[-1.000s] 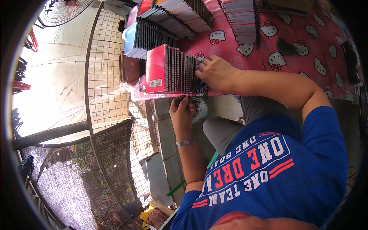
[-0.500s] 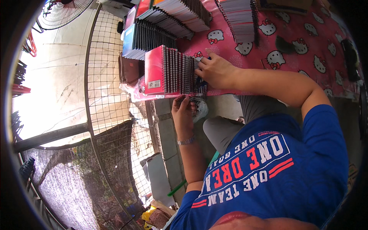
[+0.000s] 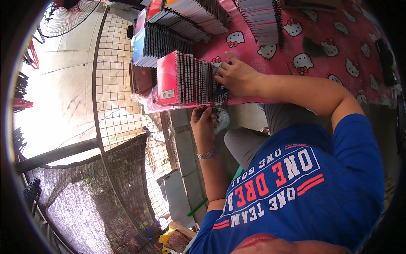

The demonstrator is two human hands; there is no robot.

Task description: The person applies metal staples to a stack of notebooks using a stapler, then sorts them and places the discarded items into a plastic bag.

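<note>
Nearest the camera is the blue short-sleeved shirt [image 3: 313,186] with red and white lettering, filling the lower right. From it the left hand [image 3: 204,122], with a metal wristband [image 3: 207,154] at the wrist, reaches up to the underside of the stack of red-covered spiral-bound notebooks [image 3: 186,79]; its fingers curl at the lower edge of the stack, but whether they pinch anything cannot be told. The right hand [image 3: 237,76] lies flat and spread on the near end of that same stack, fingertips on the wire spines, pressing rather than clasping.

The red stack stands on edge at the near-left rim of the pink cartoon-cat tablecloth [image 3: 338,51], partly overhanging it. Just beyond the stack is a row of blue-covered spiral notebooks [image 3: 154,46], and farther along more stacked notebooks with pale page edges [image 3: 262,19]. Left of the red stack a wire mesh panel [image 3: 118,106] stands upright, with a round wire fan guard [image 3: 63,17] past it at the top.

The risk, as I judge it: the stack sits at the rim, so an uneven push from the flat hand could tip the books off toward the mesh, or snag the wire coils together.
</note>
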